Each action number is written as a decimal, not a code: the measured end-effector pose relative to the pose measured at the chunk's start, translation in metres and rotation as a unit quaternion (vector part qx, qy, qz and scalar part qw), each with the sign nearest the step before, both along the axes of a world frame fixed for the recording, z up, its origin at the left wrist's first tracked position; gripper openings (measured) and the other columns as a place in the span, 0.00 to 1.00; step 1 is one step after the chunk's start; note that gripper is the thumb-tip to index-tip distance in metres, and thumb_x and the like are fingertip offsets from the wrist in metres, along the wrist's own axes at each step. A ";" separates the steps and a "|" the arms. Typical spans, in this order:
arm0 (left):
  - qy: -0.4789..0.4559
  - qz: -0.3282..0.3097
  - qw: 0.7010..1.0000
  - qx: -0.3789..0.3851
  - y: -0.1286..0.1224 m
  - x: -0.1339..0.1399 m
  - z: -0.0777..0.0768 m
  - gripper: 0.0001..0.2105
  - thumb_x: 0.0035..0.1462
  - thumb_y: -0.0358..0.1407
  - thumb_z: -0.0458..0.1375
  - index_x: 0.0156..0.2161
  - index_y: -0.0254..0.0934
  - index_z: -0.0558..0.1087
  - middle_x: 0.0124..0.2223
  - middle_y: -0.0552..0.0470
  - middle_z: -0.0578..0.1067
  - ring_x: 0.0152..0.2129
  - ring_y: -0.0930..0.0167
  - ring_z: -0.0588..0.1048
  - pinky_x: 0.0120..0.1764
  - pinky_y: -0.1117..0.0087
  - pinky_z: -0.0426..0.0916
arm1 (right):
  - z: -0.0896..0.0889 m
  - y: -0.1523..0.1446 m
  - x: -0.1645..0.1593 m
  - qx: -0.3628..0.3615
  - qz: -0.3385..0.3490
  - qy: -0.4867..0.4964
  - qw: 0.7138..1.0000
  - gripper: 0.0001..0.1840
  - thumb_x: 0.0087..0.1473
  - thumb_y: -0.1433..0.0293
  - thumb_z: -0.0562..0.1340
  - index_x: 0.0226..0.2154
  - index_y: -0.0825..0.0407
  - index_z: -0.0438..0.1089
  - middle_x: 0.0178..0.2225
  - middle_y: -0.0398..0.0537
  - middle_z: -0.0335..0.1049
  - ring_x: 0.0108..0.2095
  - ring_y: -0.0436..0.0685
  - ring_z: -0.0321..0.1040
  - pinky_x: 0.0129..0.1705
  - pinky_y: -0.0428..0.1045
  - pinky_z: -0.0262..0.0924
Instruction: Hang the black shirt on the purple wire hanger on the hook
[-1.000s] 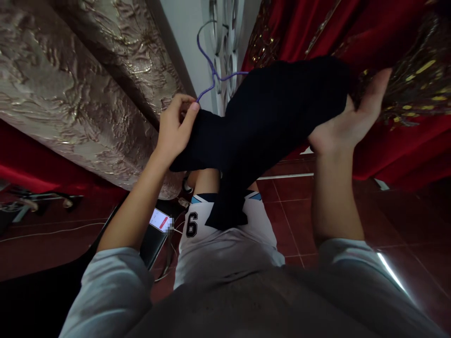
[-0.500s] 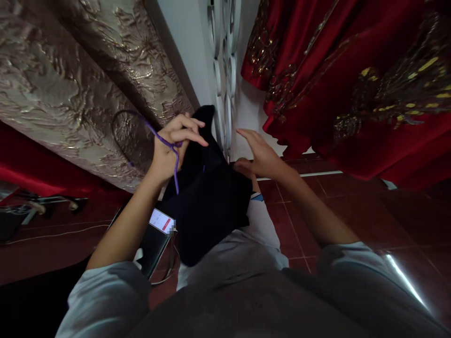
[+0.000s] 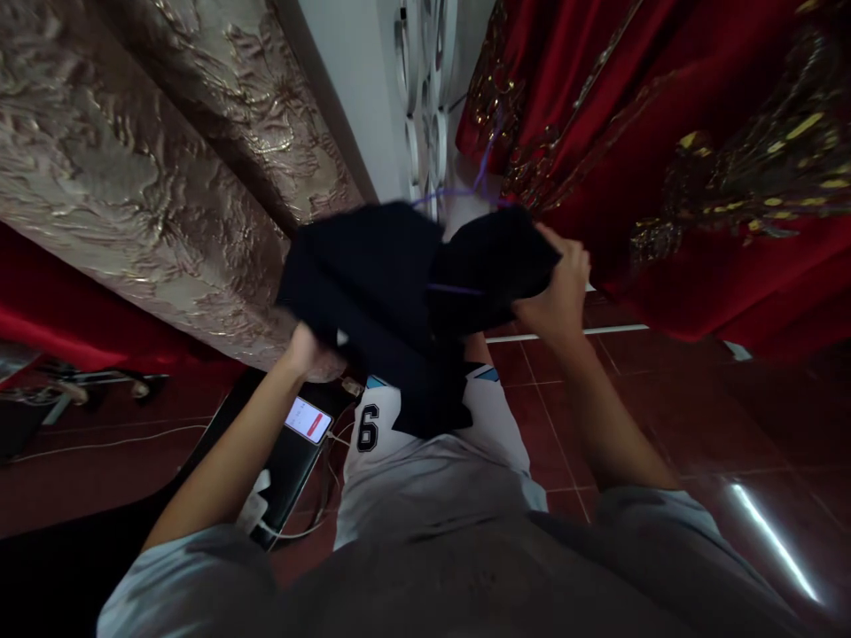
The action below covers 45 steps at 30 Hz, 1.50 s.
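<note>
A dark navy cloth [image 3: 378, 266] is spread between both hands above my lap, blurred by motion. Its exact kind does not show. The lower left edge of the cloth is in the grip of my left hand [image 3: 316, 354], whose fingers are partly hidden under it. On the other side, my right hand [image 3: 562, 283] is closed around a bunched, darker part of the same cloth. A thin purple cord [image 3: 488, 159] rises in a blurred curve beyond the cloth's far edge. One end of the cloth hangs down onto the white shorts [image 3: 498, 416].
A lit phone [image 3: 308, 420] with a white cable lies on a black bench [image 3: 289, 461] at my left. Textured beige curtains [image 3: 166, 177] hang at the left, red embroidered ones [image 3: 665, 177] at the right. White metal scrollwork [image 3: 425, 133] stands ahead, above red floor tiles [image 3: 545, 425].
The purple cord has left my left hand and now swings beyond the cloth. Both hands have taken hold of the cloth and lifted it off my lap, spreading it wide.
</note>
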<state>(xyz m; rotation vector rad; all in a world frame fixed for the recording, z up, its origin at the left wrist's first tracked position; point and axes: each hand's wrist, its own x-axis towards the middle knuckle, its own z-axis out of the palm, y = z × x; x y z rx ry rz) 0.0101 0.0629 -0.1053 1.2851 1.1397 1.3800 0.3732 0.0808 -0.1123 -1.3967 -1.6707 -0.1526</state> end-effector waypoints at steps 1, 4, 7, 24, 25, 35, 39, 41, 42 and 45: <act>-0.043 -0.021 0.998 -0.039 -0.002 0.000 -0.007 0.36 0.51 0.71 0.57 0.46 0.40 0.79 0.47 0.40 0.82 0.53 0.49 0.78 0.55 0.43 0.74 | 0.009 0.001 0.004 -0.006 -0.026 0.000 1.000 0.47 0.46 0.59 0.69 0.67 0.49 0.58 0.56 0.60 0.64 0.56 0.74 0.62 0.57 0.71 0.56; -0.144 -0.049 0.984 -0.089 -0.002 0.012 -0.020 0.38 0.49 0.70 0.60 0.51 0.40 0.77 0.55 0.38 0.78 0.64 0.51 0.69 0.63 0.47 0.67 | 0.038 0.008 0.000 -0.027 -0.027 -0.034 0.999 0.46 0.48 0.61 0.68 0.67 0.49 0.58 0.56 0.61 0.62 0.56 0.73 0.60 0.58 0.70 0.55; -0.156 0.043 0.986 -0.036 0.005 0.027 -0.030 0.28 0.49 0.52 0.73 0.51 0.41 0.76 0.58 0.44 0.76 0.65 0.57 0.67 0.69 0.57 0.61 | 0.059 0.013 -0.008 -0.035 0.011 -0.089 0.995 0.45 0.48 0.65 0.68 0.68 0.49 0.58 0.57 0.61 0.62 0.56 0.72 0.59 0.58 0.68 0.55; -0.284 0.182 0.920 -0.199 -0.037 0.067 -0.065 0.13 0.40 0.33 0.64 0.36 0.40 0.78 0.42 0.52 0.82 0.51 0.60 0.78 0.59 0.57 0.71 | -0.079 -0.033 -0.130 -0.197 0.092 0.334 0.917 0.19 0.54 0.56 0.64 0.42 0.51 0.66 0.36 0.49 0.71 0.36 0.56 0.68 0.41 0.51 0.63; -0.278 0.182 0.922 -0.199 -0.038 0.065 -0.066 0.14 0.40 0.34 0.64 0.37 0.40 0.77 0.43 0.52 0.82 0.51 0.60 0.78 0.60 0.57 0.71 | -0.087 -0.035 -0.133 -0.259 0.125 0.325 0.901 0.16 0.56 0.55 0.62 0.37 0.51 0.68 0.33 0.48 0.71 0.34 0.55 0.68 0.39 0.50 0.62; 0.073 0.341 0.920 0.177 -0.056 0.088 -0.096 0.09 0.60 0.33 0.61 0.46 0.43 0.73 0.50 0.48 0.74 0.54 0.64 0.73 0.62 0.61 0.64 | -0.090 -0.052 -0.112 -0.349 0.152 0.349 0.856 0.30 0.55 0.45 0.62 0.17 0.51 0.68 0.17 0.45 0.66 0.21 0.52 0.62 0.27 0.48 0.54; 0.108 0.098 0.985 0.087 -0.056 0.113 -0.107 0.10 0.59 0.34 0.62 0.46 0.41 0.75 0.42 0.49 0.77 0.42 0.65 0.77 0.51 0.65 0.69 | -0.082 -0.058 -0.118 -0.335 0.209 0.394 0.830 0.26 0.55 0.47 0.63 0.22 0.52 0.70 0.18 0.42 0.65 0.22 0.50 0.61 0.29 0.47 0.56; 0.117 0.079 0.987 0.075 -0.051 0.120 -0.108 0.06 0.61 0.35 0.61 0.43 0.40 0.75 0.37 0.51 0.76 0.37 0.66 0.76 0.46 0.67 0.69 | -0.076 -0.057 -0.117 -0.347 0.260 0.394 0.810 0.24 0.55 0.49 0.64 0.24 0.52 0.71 0.18 0.41 0.65 0.22 0.49 0.60 0.29 0.46 0.56; 0.121 0.085 0.986 0.077 -0.048 0.122 -0.108 0.03 0.62 0.35 0.60 0.39 0.40 0.74 0.35 0.52 0.75 0.35 0.67 0.75 0.44 0.68 0.69 | -0.071 -0.054 -0.115 -0.352 0.277 0.396 0.802 0.23 0.55 0.50 0.65 0.23 0.53 0.71 0.18 0.40 0.64 0.21 0.48 0.59 0.28 0.46 0.55; 0.145 0.087 0.982 0.088 -0.035 0.124 -0.111 0.05 0.62 0.35 0.59 0.33 0.40 0.72 0.32 0.53 0.72 0.32 0.68 0.72 0.40 0.68 0.66 | -0.038 -0.036 -0.105 -0.324 0.275 0.441 0.791 0.20 0.53 0.52 0.66 0.26 0.53 0.73 0.17 0.38 0.61 0.19 0.46 0.54 0.23 0.45 0.48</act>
